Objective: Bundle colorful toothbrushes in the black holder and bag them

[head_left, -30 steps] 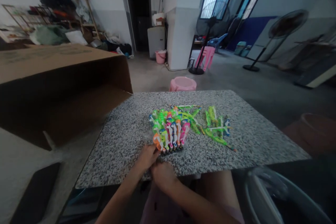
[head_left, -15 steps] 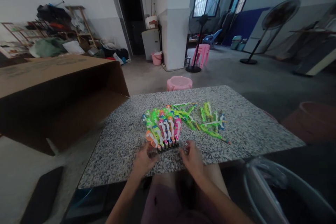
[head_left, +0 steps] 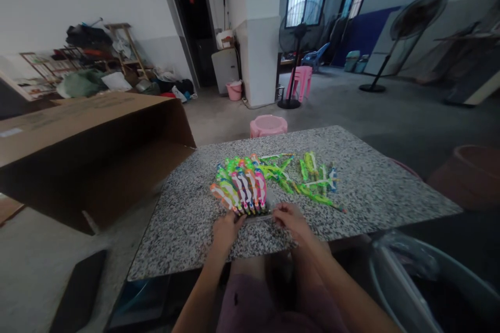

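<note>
A dark strip lies at the near edge of a block of brightly coloured plastic toy pieces, which stand in rows and lean to the left in orange, pink, white and green. My left hand grips the strip's left end, partly hidden behind my fingers. My right hand has its fingers on the right end. Loose green plastic pieces with white and blue parts lie to the right on the speckled granite tabletop.
A large cardboard box lies on its side past the table's left edge. A grey tub with plastic sheeting stands at lower right, a brown basin beyond it. A pink stool stands behind the table.
My right hand has moved from beside my left hand to the strip's right end. The coloured pieces now lean further left. The view has shifted slightly.
</note>
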